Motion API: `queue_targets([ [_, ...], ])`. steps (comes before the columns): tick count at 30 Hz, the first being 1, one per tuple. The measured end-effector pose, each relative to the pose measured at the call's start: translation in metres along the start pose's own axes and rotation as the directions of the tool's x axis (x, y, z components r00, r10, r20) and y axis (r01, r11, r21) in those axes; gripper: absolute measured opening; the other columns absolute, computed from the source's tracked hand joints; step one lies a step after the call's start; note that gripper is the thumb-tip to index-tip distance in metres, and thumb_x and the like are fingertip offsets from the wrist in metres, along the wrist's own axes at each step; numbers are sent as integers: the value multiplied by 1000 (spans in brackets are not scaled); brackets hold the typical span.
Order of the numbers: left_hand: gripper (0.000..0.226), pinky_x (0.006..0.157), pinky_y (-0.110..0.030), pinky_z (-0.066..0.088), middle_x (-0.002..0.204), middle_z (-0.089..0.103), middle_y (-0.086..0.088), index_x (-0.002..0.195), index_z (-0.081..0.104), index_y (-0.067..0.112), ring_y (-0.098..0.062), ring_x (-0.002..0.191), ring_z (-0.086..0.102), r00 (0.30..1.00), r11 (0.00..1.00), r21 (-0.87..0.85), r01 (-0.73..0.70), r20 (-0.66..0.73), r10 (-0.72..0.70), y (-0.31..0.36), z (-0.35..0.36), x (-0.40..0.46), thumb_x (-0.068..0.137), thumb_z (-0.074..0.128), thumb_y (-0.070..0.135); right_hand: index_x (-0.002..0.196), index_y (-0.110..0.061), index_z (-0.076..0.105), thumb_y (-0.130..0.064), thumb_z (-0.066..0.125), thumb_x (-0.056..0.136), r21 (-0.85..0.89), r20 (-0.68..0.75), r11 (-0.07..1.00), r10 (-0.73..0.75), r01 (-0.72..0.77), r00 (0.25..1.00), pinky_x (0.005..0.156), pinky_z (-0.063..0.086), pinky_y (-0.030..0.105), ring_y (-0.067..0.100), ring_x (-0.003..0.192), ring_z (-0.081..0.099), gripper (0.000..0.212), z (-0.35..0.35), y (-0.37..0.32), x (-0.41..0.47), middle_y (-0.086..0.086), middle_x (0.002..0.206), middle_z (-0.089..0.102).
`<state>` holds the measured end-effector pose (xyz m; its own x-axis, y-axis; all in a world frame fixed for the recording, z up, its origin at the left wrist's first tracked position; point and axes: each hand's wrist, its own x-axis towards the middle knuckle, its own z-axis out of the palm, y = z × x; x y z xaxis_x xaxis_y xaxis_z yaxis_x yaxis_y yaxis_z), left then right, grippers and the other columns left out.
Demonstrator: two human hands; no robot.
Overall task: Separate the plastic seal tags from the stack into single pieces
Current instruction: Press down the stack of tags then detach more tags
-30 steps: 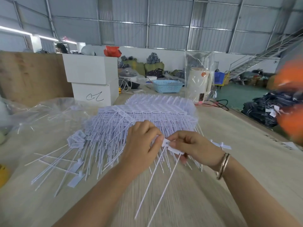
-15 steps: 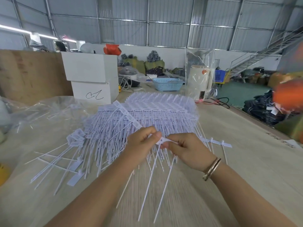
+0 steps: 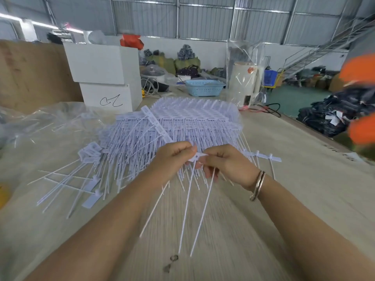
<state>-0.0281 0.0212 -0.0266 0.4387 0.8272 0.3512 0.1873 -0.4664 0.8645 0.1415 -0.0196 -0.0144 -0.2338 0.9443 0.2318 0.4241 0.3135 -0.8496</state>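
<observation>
A big stack of joined white plastic seal tags [image 3: 182,122] lies on the wooden table [image 3: 284,199], tails pointing towards me. My left hand [image 3: 172,159] and my right hand [image 3: 225,163] meet just in front of the stack. Both pinch a short strip of seal tags [image 3: 197,157] by its flat heads, and its three long tails hang down towards me. A longer strip of heads runs from my left hand up and back over the stack. Separated single tags [image 3: 89,187] lie in a loose pile at the left.
Two more joined tags [image 3: 267,157] lie right of my right hand. Clear plastic sheeting [image 3: 40,122] covers the table's left side. White boxes [image 3: 105,78], a blue basket [image 3: 205,87] and a white appliance [image 3: 243,84] stand at the back. Something orange [image 3: 361,98] blurs the right edge.
Both hands have lifted slightly and drawn closer together on the strip. A third tail now hangs below my hands. The view has shifted a little.
</observation>
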Motion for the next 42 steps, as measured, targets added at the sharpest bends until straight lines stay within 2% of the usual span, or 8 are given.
queue_targets([
  [5, 31, 65, -29, 32, 63, 54, -18, 62, 59, 24, -12, 61, 47, 999, 974, 222, -41, 39, 33, -4, 6, -2, 92, 60, 30, 73, -11, 67, -13, 54, 93, 32, 184, 991, 120, -128, 976, 49, 46, 20, 26, 56, 52, 24, -2, 3, -1, 3, 54, 61],
  [14, 29, 66, -12, 40, 66, 58, -3, 59, 61, 21, -8, 64, 54, 997, 966, -249, 74, 27, -69, -6, 6, -1, 86, 56, 28, 66, -4, 67, -16, 60, 92, -177, -48, 975, -144, 133, 988, 56, 46, 17, 5, 45, 53, 29, 5, 2, -1, -7, 52, 59],
  [20, 26, 82, -34, 39, 77, 62, -13, 71, 64, 11, -18, 75, 58, 993, 936, -331, 116, 63, -100, -8, 6, 1, 76, 60, 36, 66, 2, 65, -15, 58, 93, -261, -45, 938, -248, 228, 968, 56, 45, 20, 11, 48, 55, 32, 4, 5, -1, 14, 59, 64],
  [25, 28, 87, -36, 38, 73, 63, -3, 65, 66, 17, -18, 72, 56, 978, 908, -394, 141, -86, -190, -11, -17, 2, 88, 55, 30, 81, -5, 73, -20, 54, 92, -450, -157, 820, -463, 354, 872, 53, 47, 25, 18, 46, 56, 27, -7, -3, -4, 4, 56, 63],
  [29, 29, 57, -11, 44, 62, 61, 1, 65, 57, 10, -20, 75, 53, 969, 960, -142, 241, -27, -247, -4, -12, 14, 92, 50, 14, 100, -30, 63, -9, 50, 96, -39, -214, 978, -210, 207, 954, 48, 44, 20, 11, 41, 47, 25, -15, -5, -1, -4, 48, 54],
  [33, 33, 85, -33, 40, 98, 60, -1, 77, 63, 43, -20, 99, 53, 994, 995, 52, 83, 68, -87, -7, 12, 6, 69, 38, 22, 97, -22, 65, -1, 47, 93, 129, -72, 990, 66, -56, 995, 43, 30, 22, 11, 40, 35, 28, -15, 3, 2, -5, 42, 39],
  [36, 33, 92, -46, 37, 96, 55, -1, 95, 51, 41, -34, 106, 46, 999, 999, 40, 6, 41, -8, -16, 19, -4, 75, 34, 21, 95, -14, 65, 0, 46, 91, 424, 0, 892, 173, -157, 985, 47, 23, 26, 9, 42, 28, 24, -24, 8, 2, -6, 47, 33],
  [42, 31, 93, -52, 38, 93, 51, 4, 97, 40, 35, -35, 103, 47, 988, 997, 29, -78, -131, 81, -10, 27, 0, 69, 40, 23, 77, -19, 64, -43, 67, 82, -13, 77, 993, 116, -115, 990, 47, 33, 18, 7, 44, 38, 25, -7, 9, 1, -8, 48, 41],
])
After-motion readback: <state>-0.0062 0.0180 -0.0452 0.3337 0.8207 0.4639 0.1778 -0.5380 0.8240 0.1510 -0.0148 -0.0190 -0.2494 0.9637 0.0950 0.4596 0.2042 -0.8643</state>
